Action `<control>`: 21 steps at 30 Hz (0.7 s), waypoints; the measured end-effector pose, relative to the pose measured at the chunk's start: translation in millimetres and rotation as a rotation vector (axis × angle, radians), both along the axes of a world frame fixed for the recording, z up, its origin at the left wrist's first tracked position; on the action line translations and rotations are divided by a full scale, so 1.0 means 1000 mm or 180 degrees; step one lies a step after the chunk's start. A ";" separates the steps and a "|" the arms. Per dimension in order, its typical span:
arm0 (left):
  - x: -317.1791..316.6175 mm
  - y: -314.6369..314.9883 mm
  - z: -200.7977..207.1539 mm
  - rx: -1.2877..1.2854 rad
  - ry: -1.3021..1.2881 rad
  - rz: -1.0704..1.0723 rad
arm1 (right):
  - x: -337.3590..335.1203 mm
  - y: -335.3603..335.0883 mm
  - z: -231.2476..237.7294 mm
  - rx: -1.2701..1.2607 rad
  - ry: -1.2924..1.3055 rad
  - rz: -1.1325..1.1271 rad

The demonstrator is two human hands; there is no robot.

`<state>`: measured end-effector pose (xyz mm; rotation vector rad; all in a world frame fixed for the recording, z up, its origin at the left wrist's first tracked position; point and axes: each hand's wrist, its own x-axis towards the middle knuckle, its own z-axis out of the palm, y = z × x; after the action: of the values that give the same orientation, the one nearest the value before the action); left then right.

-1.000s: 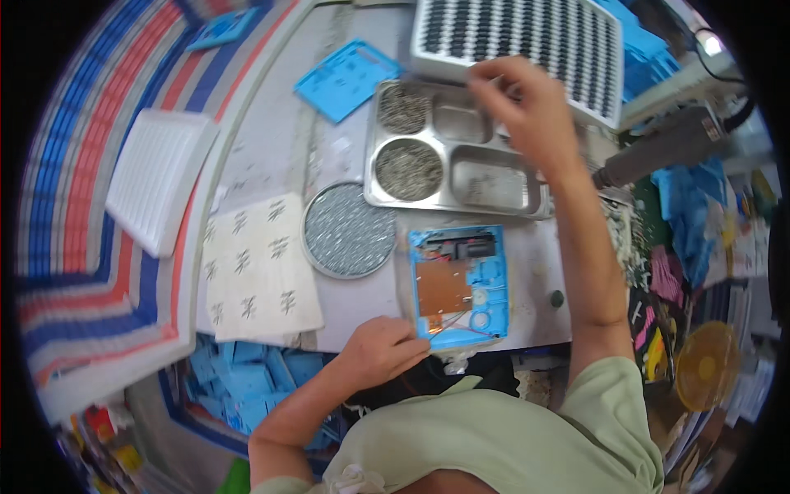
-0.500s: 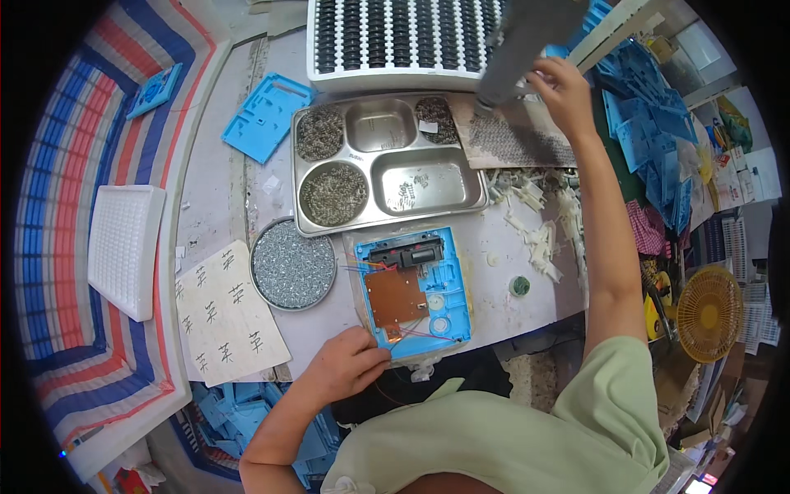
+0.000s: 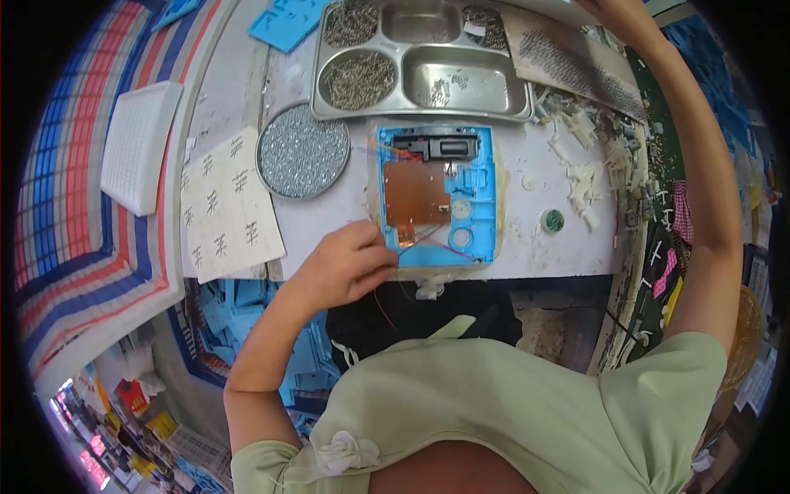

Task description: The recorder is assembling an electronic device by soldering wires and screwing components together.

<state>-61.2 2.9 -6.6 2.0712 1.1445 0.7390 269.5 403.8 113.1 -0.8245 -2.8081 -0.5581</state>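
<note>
My left hand (image 3: 350, 262) is closed in a pinch at the near left corner of a blue plastic casing (image 3: 485, 193). Thin wires run from the casing to its fingertips, and a red wire (image 3: 384, 310) trails below the hand. Inside the casing lie a brown circuit board (image 3: 415, 193) and a black oblong part (image 3: 448, 146) with coloured leads. My right hand (image 3: 613, 10) reaches far up to the top edge, beside a pale grey object (image 3: 555, 8); its fingers are mostly cut off, so what it holds is hidden.
Beyond the casing stands a metal compartment tray (image 3: 391, 56) with small screws. A round tin (image 3: 303, 152) of grey metal bits is at left, by a marked sheet (image 3: 218, 210). White plastic pieces (image 3: 584, 177), a green round item (image 3: 552, 220) and a screw-covered board (image 3: 576, 62) lie at right.
The view has shifted, so the table things sit higher in the picture. My right hand has moved up and forward to the top edge. My left hand stays at the casing's corner.
</note>
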 end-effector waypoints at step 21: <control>0.006 -0.010 0.005 0.0176 -0.0022 0.0235 | -0.052 -0.284 -0.095 -0.2438 0.1436 0.1221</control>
<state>-54.8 -7.4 -1.6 2.0794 1.2149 0.8211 217.0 119.6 18.0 -0.3930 -2.5980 0.7107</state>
